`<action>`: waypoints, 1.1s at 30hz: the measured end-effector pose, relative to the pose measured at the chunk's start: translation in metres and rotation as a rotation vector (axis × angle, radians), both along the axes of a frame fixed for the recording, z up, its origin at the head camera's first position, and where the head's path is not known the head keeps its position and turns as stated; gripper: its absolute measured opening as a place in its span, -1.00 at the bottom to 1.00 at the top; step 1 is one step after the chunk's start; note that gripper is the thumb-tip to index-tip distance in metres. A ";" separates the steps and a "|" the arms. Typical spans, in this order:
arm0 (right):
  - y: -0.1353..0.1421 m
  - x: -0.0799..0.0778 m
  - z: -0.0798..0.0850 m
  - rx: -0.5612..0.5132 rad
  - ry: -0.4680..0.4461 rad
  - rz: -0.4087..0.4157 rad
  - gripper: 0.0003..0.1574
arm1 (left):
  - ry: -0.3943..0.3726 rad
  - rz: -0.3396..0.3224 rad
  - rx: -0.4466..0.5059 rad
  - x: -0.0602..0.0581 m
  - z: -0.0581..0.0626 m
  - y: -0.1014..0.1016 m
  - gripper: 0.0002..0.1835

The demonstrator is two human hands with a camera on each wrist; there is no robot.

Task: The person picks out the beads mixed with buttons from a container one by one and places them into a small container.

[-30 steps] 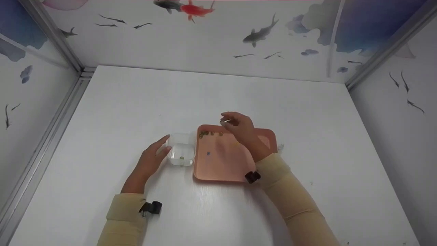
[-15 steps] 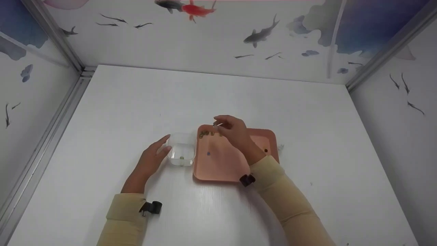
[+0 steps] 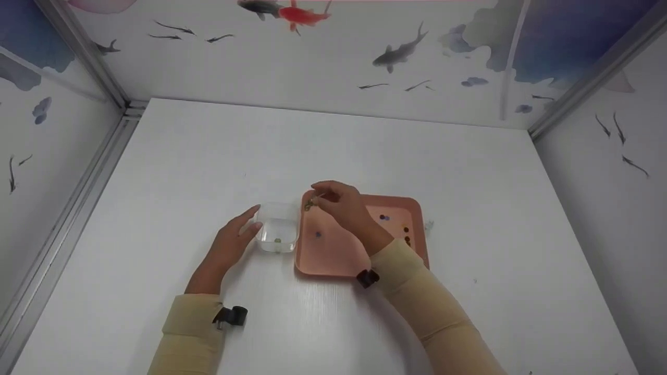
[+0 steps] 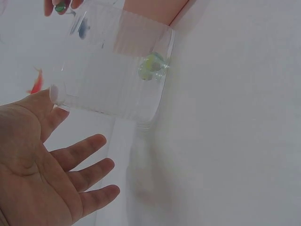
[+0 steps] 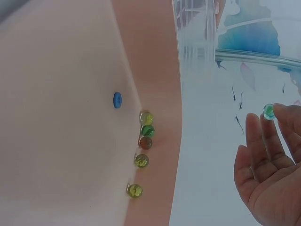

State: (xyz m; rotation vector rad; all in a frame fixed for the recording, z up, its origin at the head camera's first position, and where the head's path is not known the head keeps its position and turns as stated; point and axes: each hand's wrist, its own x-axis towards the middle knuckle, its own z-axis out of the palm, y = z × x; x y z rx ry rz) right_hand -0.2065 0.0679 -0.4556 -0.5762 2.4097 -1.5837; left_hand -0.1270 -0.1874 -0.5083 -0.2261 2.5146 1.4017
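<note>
My right hand (image 3: pixel 341 205) pinches a clear green-blue glass marble (image 5: pixel 269 112) between thumb and fingertips, above the far left corner of the pink tray (image 3: pixel 338 265). Along that tray's edge, several marbles (image 5: pixel 141 161) lie in a row, yellow-green, green and reddish brown. A blue button (image 5: pixel 117 100) rests on the tray floor near them. To the left stands a clear plastic box (image 3: pixel 278 229) with a yellow-green marble (image 4: pixel 151 63) inside. My left hand (image 3: pixel 233 237) touches the box's left side with thumb and index finger; its other fingers (image 4: pixel 89 174) are spread and straight.
Several small dark and blue round pieces (image 3: pixel 384 217) lie in the tray's right part, some partly hidden by the right forearm. A small clear object (image 3: pixel 429 225) sits beside the tray's right edge. Printed walls surround the white table (image 3: pixel 208 135).
My right hand has moved left and slightly nearer over the tray, carrying the marble toward the far left corner. More small pieces show on the right. My left hand and the box stay still.
</note>
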 end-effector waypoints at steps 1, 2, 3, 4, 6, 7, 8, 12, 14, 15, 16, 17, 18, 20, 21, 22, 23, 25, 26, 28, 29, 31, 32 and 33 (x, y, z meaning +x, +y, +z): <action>-0.001 0.000 0.000 0.002 -0.004 0.002 -0.62 | -0.001 0.001 0.001 0.000 0.000 0.000 -0.40; -0.002 0.001 -0.001 0.001 -0.007 0.005 -0.61 | -0.002 -0.001 0.001 0.000 0.001 0.000 -0.40; -0.003 0.001 -0.001 0.005 -0.007 0.008 -0.61 | 0.000 -0.003 -0.001 0.000 0.001 0.000 -0.40; -0.005 0.001 -0.002 0.009 -0.007 0.012 -0.61 | 0.003 -0.006 -0.004 0.000 0.001 0.000 -0.40; -0.007 0.001 -0.003 0.014 -0.013 0.020 -0.62 | 0.010 -0.012 -0.010 0.000 0.001 0.000 -0.40; -0.008 0.001 -0.003 0.018 -0.012 0.024 -0.62 | 0.012 -0.015 -0.010 0.000 0.001 0.000 -0.40; -0.009 0.002 -0.003 0.020 -0.011 0.029 -0.62 | 0.015 -0.020 -0.012 0.000 0.001 0.000 -0.40; -0.013 0.005 -0.002 0.029 0.008 0.054 -0.64 | 0.011 -0.021 -0.004 -0.001 0.002 0.000 -0.42; -0.015 0.006 -0.002 0.033 0.013 0.065 -0.64 | 0.005 -0.017 -0.002 -0.001 0.001 0.000 -0.42; -0.017 0.006 -0.003 0.040 0.013 0.068 -0.65 | 0.003 -0.015 -0.001 -0.001 0.001 0.000 -0.42; -0.018 0.007 -0.003 0.046 0.010 0.071 -0.65 | 0.002 -0.013 0.001 -0.001 0.001 0.000 -0.42; -0.019 0.008 -0.003 0.056 0.009 0.074 -0.65 | 0.002 -0.012 0.001 -0.002 0.000 0.000 -0.42; -0.020 0.008 -0.003 0.069 0.007 0.076 -0.65 | 0.001 -0.012 0.001 -0.002 0.000 0.000 -0.42; -0.023 0.009 -0.003 0.087 0.007 0.078 -0.64 | 0.005 -0.013 0.001 -0.001 0.000 0.000 -0.42; -0.024 0.010 -0.003 0.098 0.007 0.078 -0.64 | 0.007 -0.013 0.000 -0.001 0.000 0.000 -0.42; -0.025 0.011 -0.003 0.104 0.009 0.081 -0.64 | 0.008 -0.014 -0.001 -0.001 0.000 0.000 -0.42; -0.026 0.011 -0.003 0.109 0.013 0.082 -0.64 | 0.009 -0.014 -0.003 -0.001 0.001 0.000 -0.41; -0.027 0.011 -0.003 0.112 0.010 0.085 -0.63 | 0.009 -0.015 -0.006 0.000 0.002 0.000 -0.41; -0.028 0.012 -0.003 0.113 0.011 0.088 -0.63 | 0.007 -0.015 -0.007 0.000 0.002 0.000 -0.41; -0.030 0.012 -0.004 0.118 0.022 0.096 -0.63 | 0.003 -0.014 -0.008 0.000 0.003 0.000 -0.40; -0.031 0.012 -0.004 0.118 0.026 0.099 -0.63 | 0.001 -0.013 -0.007 0.000 0.003 0.000 -0.40; -0.032 0.013 -0.004 0.127 0.045 0.107 -0.62 | -0.002 -0.012 -0.008 0.000 0.003 0.000 -0.40; -0.033 0.013 -0.004 0.132 0.059 0.110 -0.62 | -0.002 -0.012 -0.007 0.000 0.003 0.000 -0.40; -0.033 0.013 -0.004 0.137 0.071 0.114 -0.63 | -0.002 -0.013 -0.007 0.000 0.003 0.000 -0.40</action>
